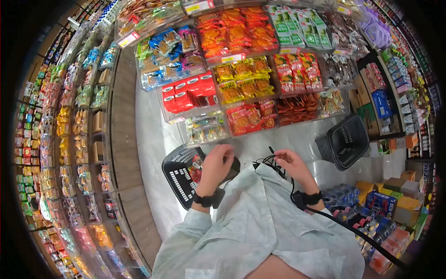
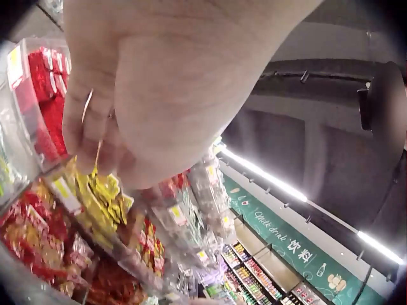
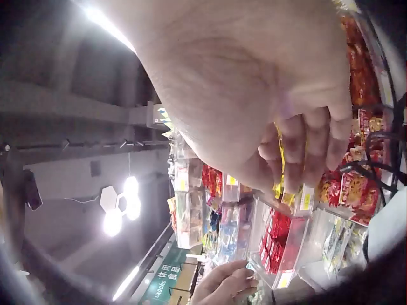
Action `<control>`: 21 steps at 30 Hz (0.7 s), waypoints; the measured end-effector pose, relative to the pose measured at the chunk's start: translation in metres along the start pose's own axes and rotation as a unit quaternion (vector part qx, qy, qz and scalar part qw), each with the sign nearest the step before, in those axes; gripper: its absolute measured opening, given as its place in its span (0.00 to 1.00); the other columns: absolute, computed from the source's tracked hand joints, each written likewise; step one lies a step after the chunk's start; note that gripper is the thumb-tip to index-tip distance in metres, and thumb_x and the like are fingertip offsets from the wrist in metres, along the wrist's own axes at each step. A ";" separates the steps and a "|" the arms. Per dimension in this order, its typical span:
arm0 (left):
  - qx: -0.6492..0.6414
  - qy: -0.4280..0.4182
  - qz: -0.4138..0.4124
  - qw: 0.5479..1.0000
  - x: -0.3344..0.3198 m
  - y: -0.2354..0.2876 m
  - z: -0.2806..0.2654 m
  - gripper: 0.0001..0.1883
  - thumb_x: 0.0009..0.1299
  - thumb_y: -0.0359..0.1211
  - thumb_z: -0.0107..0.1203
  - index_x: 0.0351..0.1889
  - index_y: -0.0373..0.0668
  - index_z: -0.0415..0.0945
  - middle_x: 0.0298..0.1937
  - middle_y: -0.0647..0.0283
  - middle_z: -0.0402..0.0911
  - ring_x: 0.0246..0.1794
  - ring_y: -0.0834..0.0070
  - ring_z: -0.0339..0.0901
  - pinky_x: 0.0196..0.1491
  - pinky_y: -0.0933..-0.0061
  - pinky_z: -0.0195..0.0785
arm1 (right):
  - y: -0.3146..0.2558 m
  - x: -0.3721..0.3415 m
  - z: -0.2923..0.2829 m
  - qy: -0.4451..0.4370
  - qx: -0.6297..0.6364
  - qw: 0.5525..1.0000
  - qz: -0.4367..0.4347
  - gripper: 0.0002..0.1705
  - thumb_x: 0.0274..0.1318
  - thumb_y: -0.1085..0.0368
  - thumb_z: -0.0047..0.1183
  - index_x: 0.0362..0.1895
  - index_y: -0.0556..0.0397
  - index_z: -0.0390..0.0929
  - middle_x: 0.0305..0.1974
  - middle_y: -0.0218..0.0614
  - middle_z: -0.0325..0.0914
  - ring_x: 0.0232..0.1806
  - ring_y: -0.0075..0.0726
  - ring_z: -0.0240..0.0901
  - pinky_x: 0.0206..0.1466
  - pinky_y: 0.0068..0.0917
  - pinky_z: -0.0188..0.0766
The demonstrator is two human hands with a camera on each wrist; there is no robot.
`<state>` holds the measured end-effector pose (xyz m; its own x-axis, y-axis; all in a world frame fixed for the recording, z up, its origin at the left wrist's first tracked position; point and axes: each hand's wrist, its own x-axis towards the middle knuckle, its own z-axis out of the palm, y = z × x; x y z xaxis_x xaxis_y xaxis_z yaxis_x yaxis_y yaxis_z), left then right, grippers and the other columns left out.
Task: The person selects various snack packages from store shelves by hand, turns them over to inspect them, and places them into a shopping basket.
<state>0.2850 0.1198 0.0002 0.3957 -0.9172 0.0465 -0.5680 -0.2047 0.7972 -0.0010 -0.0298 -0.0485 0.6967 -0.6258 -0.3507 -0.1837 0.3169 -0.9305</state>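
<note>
My left hand is raised in front of the body, its fingers loosely bent, beside a dark basket holding a red package. In the left wrist view the hand has a ring on one finger and no item visible in it. A dark object lies partly behind that hand. Black cables hang at the waist, close to the fingertips of my right hand; whether they touch, I cannot tell. Bent and slightly spread, the right hand's fingers hold nothing visible.
Ahead stands a tiered display with red packets, yellow packets and other snacks in clear bins. Stacked dark baskets stand on the floor at the right. Shelves line the left; bottles and boxes stand low at the right.
</note>
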 end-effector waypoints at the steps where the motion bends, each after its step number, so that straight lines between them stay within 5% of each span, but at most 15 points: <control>1: 0.025 0.013 0.001 1.000 0.012 -0.013 -0.016 0.12 0.72 0.27 0.64 0.53 0.39 0.83 0.46 0.52 0.85 0.43 0.59 0.86 0.47 0.61 0.79 | -0.011 0.008 0.010 0.013 -0.008 1.000 0.003 0.15 0.74 0.70 0.58 0.61 0.58 0.79 0.52 0.33 0.84 0.53 0.26 0.81 0.60 0.27 0.77; 6: 0.040 0.132 -0.003 0.990 0.079 -0.064 -0.108 0.13 0.73 0.26 0.63 0.54 0.37 0.81 0.50 0.52 0.83 0.39 0.62 0.84 0.45 0.64 0.78 | -0.041 0.059 0.053 0.045 -0.028 0.998 0.021 0.16 0.74 0.70 0.58 0.62 0.57 0.78 0.54 0.34 0.83 0.58 0.28 0.80 0.65 0.28 0.75; 14: 0.038 0.258 0.029 0.965 0.192 -0.147 -0.237 0.17 0.74 0.28 0.61 0.61 0.40 0.80 0.71 0.43 0.75 0.44 0.62 0.87 0.53 0.61 0.80 | -0.083 0.109 0.117 0.059 -0.062 0.996 0.032 0.17 0.74 0.69 0.58 0.63 0.58 0.77 0.54 0.36 0.83 0.58 0.28 0.79 0.65 0.28 0.75; 21: 0.073 0.241 -0.032 0.967 0.232 -0.176 -0.258 0.18 0.74 0.27 0.60 0.61 0.38 0.81 0.67 0.46 0.79 0.42 0.62 0.88 0.52 0.63 0.80 | -0.085 0.118 0.137 0.094 -0.059 0.994 0.020 0.17 0.74 0.69 0.57 0.63 0.59 0.77 0.55 0.36 0.83 0.59 0.28 0.79 0.64 0.27 0.75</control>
<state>0.6631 0.0311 0.0257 0.7037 -0.6422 0.3041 -0.6140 -0.3341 0.7151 0.1919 -0.0328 0.0043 0.5475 -0.7401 -0.3905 -0.2967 0.2646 -0.9176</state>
